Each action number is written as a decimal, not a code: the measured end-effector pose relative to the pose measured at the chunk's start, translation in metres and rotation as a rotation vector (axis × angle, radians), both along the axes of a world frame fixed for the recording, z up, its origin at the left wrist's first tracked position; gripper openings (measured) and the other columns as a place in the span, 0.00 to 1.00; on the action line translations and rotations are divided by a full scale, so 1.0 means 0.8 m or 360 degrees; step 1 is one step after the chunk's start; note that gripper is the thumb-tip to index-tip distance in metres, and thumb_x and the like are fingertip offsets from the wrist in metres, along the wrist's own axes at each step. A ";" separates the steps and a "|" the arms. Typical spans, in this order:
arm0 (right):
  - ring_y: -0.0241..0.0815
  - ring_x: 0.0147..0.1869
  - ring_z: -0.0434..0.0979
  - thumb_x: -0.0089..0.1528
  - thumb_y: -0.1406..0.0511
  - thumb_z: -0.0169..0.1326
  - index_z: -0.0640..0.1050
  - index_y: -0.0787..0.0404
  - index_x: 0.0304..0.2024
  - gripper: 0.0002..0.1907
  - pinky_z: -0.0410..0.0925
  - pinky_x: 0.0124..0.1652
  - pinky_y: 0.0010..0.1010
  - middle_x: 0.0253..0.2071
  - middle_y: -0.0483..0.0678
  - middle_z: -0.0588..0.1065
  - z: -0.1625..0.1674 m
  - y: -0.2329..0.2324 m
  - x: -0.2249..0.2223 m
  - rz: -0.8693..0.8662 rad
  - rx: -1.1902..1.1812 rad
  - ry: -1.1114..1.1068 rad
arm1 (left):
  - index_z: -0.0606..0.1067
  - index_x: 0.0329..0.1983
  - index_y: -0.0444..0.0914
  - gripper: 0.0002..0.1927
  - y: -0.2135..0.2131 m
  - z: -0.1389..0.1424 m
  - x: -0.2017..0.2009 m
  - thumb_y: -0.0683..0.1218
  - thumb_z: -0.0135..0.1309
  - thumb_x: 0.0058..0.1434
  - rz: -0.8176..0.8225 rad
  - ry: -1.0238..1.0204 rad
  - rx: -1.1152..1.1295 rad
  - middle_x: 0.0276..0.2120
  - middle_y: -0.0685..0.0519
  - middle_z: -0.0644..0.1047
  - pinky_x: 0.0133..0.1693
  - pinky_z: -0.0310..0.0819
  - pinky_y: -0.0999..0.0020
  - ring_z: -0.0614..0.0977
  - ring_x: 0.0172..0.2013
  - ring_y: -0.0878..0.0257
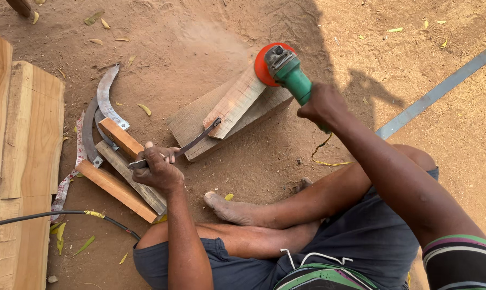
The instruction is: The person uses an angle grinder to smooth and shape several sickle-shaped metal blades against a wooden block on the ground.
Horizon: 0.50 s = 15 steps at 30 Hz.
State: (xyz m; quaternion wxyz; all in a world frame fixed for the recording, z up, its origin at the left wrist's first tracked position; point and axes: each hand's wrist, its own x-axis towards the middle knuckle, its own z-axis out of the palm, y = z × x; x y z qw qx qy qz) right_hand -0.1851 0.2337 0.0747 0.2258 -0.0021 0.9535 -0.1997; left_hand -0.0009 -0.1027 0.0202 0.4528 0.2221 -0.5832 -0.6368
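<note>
Far left edge of the sandy ground (200,43): stacked pale wooden planks (17,161), at least three, long axes running away from the body. Below them, one black cable (55,215) snaking in from the left edge.

Next rightward: three curved grey metal blades (106,96) lying beside and partly under three short orange-brown wooden blocks (119,137), all angled down to the right.

Left hand (157,169) clenched around the near end of a thin dark metal blade (194,140). Blade's long axis ran up and to the right from that hand, its far tip resting on a pale slanted wooden block (235,102). That block sat on top of one wider grey weathered board (192,126), both near the centre of the ground.

Right hand (323,104) wrapped around the body of a green angle grinder with an orange disc (283,67), grasped firmly. Disc touched or hovered just at the upper end of the slanted block, beyond the blade's tip; contact impossible to tell. Faint dust visible above the disc. Right hand nearer to the blade's tip, left hand at its handle end.

Far right: one long grey metal strip (441,88) lying diagonally toward the upper right corner, well apart from both hands.
</note>
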 end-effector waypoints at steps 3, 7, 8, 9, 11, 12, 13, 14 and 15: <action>0.53 0.31 0.82 0.49 0.67 0.66 0.74 0.77 0.50 0.29 0.78 0.30 0.40 0.37 0.65 0.78 -0.007 0.015 -0.043 -0.0030 0.0123 0.0042 | 0.64 0.18 0.40 0.27 -0.005 -0.005 0.001 0.55 0.55 0.72 -0.0005 -0.0007 0.0024 0.13 0.56 0.65 0.26 0.83 0.57 0.69 0.15 0.67; 0.55 0.34 0.83 0.49 0.64 0.68 0.74 0.80 0.50 0.33 0.79 0.34 0.40 0.41 0.66 0.79 -0.005 0.019 -0.081 -0.0168 0.0137 -0.0005 | 0.65 0.19 0.40 0.27 -0.005 -0.005 -0.003 0.55 0.55 0.71 0.0022 0.0012 0.0038 0.14 0.55 0.66 0.25 0.79 0.59 0.68 0.15 0.66; 0.56 0.35 0.83 0.49 0.64 0.69 0.74 0.80 0.51 0.34 0.79 0.34 0.40 0.41 0.67 0.79 -0.003 0.013 -0.082 -0.0183 0.0128 -0.0013 | 0.65 0.19 0.40 0.26 -0.005 -0.003 -0.005 0.55 0.55 0.71 0.0027 0.0025 0.0052 0.14 0.55 0.66 0.24 0.77 0.60 0.68 0.15 0.66; 0.55 0.36 0.83 0.48 0.64 0.69 0.75 0.79 0.50 0.33 0.78 0.35 0.39 0.41 0.65 0.79 -0.005 0.004 -0.078 -0.0106 0.0107 0.0005 | 0.65 0.18 0.39 0.26 -0.004 -0.002 -0.007 0.54 0.55 0.71 0.0021 0.0037 0.0060 0.14 0.55 0.66 0.25 0.79 0.59 0.68 0.15 0.66; 0.53 0.35 0.83 0.48 0.65 0.68 0.75 0.75 0.50 0.30 0.79 0.33 0.39 0.39 0.63 0.79 -0.006 -0.021 -0.051 0.0010 0.0057 -0.0047 | 0.65 0.18 0.39 0.26 -0.001 0.001 -0.004 0.52 0.56 0.70 0.0014 0.0026 0.0076 0.14 0.55 0.66 0.27 0.83 0.58 0.68 0.15 0.66; 0.53 0.33 0.83 0.49 0.66 0.67 0.75 0.72 0.50 0.29 0.79 0.31 0.40 0.37 0.62 0.79 -0.006 -0.036 -0.037 0.0041 0.0029 -0.0097 | 0.64 0.18 0.39 0.25 0.001 0.003 -0.003 0.52 0.56 0.70 0.0019 0.0022 0.0091 0.14 0.55 0.66 0.27 0.82 0.58 0.68 0.15 0.66; 0.53 0.32 0.82 0.49 0.67 0.65 0.75 0.70 0.49 0.27 0.79 0.30 0.41 0.35 0.60 0.78 -0.005 -0.051 -0.025 0.0085 -0.0017 -0.0146 | 0.64 0.18 0.39 0.25 0.001 0.004 -0.002 0.51 0.55 0.70 0.0018 0.0028 0.0102 0.14 0.55 0.66 0.27 0.82 0.58 0.69 0.15 0.66; 0.52 0.31 0.82 0.49 0.68 0.64 0.76 0.68 0.48 0.24 0.79 0.29 0.41 0.34 0.59 0.78 -0.002 -0.063 -0.015 0.0121 -0.0061 -0.0187 | 0.64 0.19 0.39 0.25 0.002 0.006 -0.002 0.51 0.55 0.70 0.0008 0.0041 0.0115 0.14 0.55 0.66 0.27 0.82 0.57 0.69 0.15 0.66; 0.52 0.31 0.82 0.50 0.68 0.63 0.77 0.69 0.45 0.21 0.78 0.29 0.40 0.33 0.59 0.78 0.001 -0.074 -0.010 0.0195 -0.0022 -0.0164 | 0.64 0.19 0.39 0.24 0.003 0.008 -0.002 0.50 0.55 0.71 0.0000 0.0034 0.0111 0.15 0.54 0.66 0.27 0.82 0.57 0.68 0.16 0.66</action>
